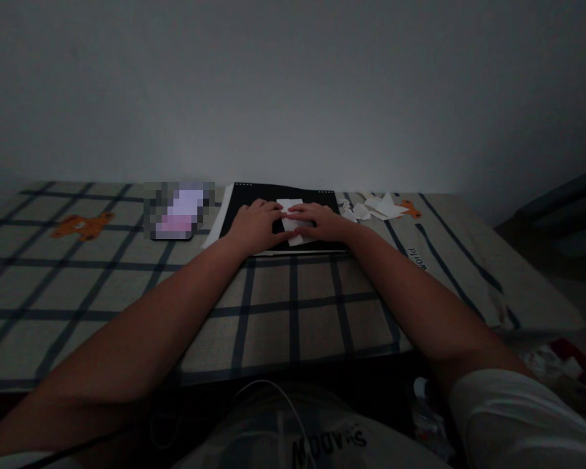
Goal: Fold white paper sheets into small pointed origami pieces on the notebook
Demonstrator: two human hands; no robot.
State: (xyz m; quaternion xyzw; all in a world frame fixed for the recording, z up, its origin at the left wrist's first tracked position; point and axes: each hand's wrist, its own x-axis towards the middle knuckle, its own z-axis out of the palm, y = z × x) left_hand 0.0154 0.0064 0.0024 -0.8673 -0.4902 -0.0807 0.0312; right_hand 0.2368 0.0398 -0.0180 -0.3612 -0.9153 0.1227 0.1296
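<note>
Clock centred on the paper. Phone [180,212], 9 o'clock, screen lit, flat on the checked tablecloth [293,280], well apart. Left hand [254,225], also 9 but close in: fingers loosely spread, thumb apart, tips at the paper's left side. White paper [290,224] lies on the black pad [239,193], between both hands and partly under the fingertips. Right hand [321,222] at 3: forefinger and thumb spread, tips over the paper; no clear pinch, can't tell how hard either presses. Folded paper pieces [383,207] at 3, beyond that hand. Handling, my read: near weightless, bendy, creases and tears easily, may skid on the pad. Hold by opposite side edges, light fingertips; pad gives firm backing for flat pressure.
</note>
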